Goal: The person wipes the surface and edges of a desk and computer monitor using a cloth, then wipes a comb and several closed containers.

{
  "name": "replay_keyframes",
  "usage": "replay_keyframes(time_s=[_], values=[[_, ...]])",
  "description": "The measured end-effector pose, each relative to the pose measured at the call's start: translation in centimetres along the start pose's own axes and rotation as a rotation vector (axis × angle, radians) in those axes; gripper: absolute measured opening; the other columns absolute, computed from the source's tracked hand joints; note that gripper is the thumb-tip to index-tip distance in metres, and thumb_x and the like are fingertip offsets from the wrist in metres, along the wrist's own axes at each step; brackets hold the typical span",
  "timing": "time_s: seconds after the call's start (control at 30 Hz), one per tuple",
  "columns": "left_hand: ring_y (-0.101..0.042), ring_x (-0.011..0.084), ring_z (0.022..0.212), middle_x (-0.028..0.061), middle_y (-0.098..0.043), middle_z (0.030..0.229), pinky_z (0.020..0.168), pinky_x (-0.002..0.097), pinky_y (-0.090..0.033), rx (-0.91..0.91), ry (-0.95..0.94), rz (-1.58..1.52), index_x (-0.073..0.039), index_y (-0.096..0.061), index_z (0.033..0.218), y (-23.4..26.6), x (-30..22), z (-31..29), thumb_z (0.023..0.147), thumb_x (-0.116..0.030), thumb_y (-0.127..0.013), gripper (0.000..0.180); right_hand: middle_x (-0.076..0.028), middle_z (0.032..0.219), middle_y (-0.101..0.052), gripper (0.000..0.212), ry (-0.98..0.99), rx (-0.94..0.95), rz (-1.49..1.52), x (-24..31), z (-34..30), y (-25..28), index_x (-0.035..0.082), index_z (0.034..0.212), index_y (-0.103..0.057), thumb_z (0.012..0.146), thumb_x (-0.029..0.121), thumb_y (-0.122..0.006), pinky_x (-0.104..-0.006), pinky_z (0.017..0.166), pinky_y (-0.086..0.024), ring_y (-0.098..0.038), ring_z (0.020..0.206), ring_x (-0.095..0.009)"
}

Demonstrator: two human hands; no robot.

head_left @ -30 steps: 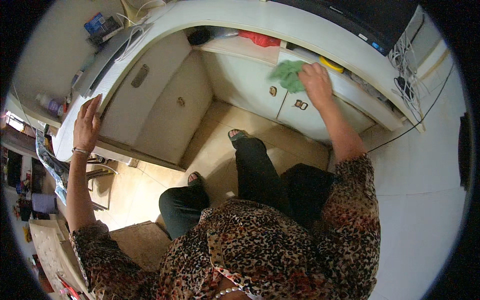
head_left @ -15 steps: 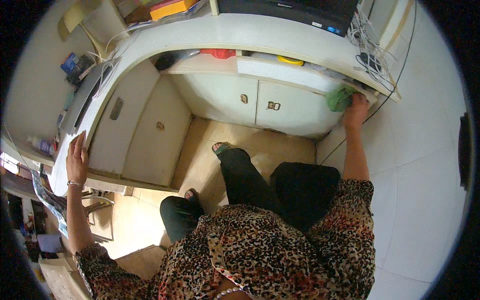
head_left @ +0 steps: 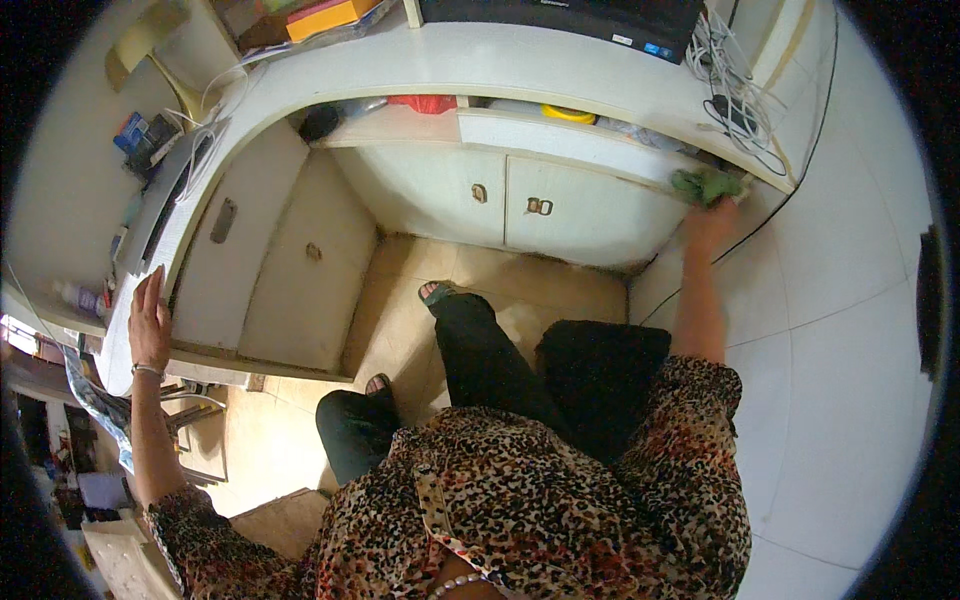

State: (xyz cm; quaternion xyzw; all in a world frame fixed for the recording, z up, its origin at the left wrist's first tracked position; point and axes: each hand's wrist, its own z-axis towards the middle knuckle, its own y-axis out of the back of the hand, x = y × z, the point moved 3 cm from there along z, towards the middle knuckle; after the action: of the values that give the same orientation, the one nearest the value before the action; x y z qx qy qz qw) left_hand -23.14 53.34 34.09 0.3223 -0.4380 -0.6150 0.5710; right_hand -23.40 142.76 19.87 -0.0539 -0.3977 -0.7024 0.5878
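Observation:
A crumpled green cloth (head_left: pixel 703 184) is in my right hand (head_left: pixel 714 222), pressed at the right end of the white drawer front (head_left: pixel 570 140) below the desktop. Motion blurs this hand a little, and the cloth hides part of the fingers. Far to the left, my left hand (head_left: pixel 150 330) rests flat on the rounded edge of the white desk (head_left: pixel 350 68), fingers stretched out and holding nothing. White cabinet doors (head_left: pixel 590 215) with metal pulls stand under the drawer.
A black monitor (head_left: pixel 590 18) and tangled white cables (head_left: pixel 735 90) are on the desktop. Through the gap beneath it show a yellow round item (head_left: pixel 568 114) and a red bag (head_left: pixel 425 104). A black stool (head_left: pixel 600 385) stands beside my legs, near the white tiled wall (head_left: pixel 830 280).
My right hand has turned and shifted slightly with the green cloth, which now looks more bunched. The view has moved a little; my left hand stays on the desk edge.

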Motion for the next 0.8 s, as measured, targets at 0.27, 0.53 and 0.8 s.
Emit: replay_keyframes(time_s=[0.27, 0.53, 0.8], values=[[-0.051, 0.0352, 0.127, 0.0136, -0.049, 0.141, 0.106, 0.0445, -0.043, -0.002, -0.005, 0.013, -0.020, -0.045, 0.147, -0.8, 0.4, 0.4, 0.093, -0.009, -0.043, 0.055, -0.032, 0.116, -0.063, 0.060, 0.177, 0.612, 0.160, 18.3, -3.8, -2.8, -0.002, 0.130, -0.043, 0.078, 0.016, -0.066, -0.0507, 0.094, -0.049, -0.062, 0.108, -0.047], [-0.055, 0.0346, 0.122, 0.0124, -0.051, 0.139, 0.103, 0.0440, -0.045, -0.028, 0.027, -0.041, -0.021, -0.047, 0.145, -0.4, -0.9, 0.7, 0.091, -0.006, -0.047, 0.056, -0.035, 0.118, -0.061, 0.065, 0.143, 0.745, 0.003, 19.0, -2.7, -4.7, -0.003, 0.132, -0.039, 0.077, 0.021, -0.066, -0.0513, 0.095, -0.048, -0.062, 0.109, -0.047], [-0.055, 0.0339, 0.124, 0.0125, -0.052, 0.139, 0.104, 0.0432, -0.045, -0.031, 0.029, -0.055, -0.020, -0.048, 0.144, -0.7, -0.5, 0.4, 0.094, -0.009, -0.045, 0.051, -0.030, 0.103, -0.066, 0.066, 0.174, 0.823, 0.017, 18.7, -9.0, 3.2, 0.003, 0.134, -0.035, 0.078, 0.020, -0.064, -0.0528, 0.087, -0.050, -0.064, 0.097, -0.049]])
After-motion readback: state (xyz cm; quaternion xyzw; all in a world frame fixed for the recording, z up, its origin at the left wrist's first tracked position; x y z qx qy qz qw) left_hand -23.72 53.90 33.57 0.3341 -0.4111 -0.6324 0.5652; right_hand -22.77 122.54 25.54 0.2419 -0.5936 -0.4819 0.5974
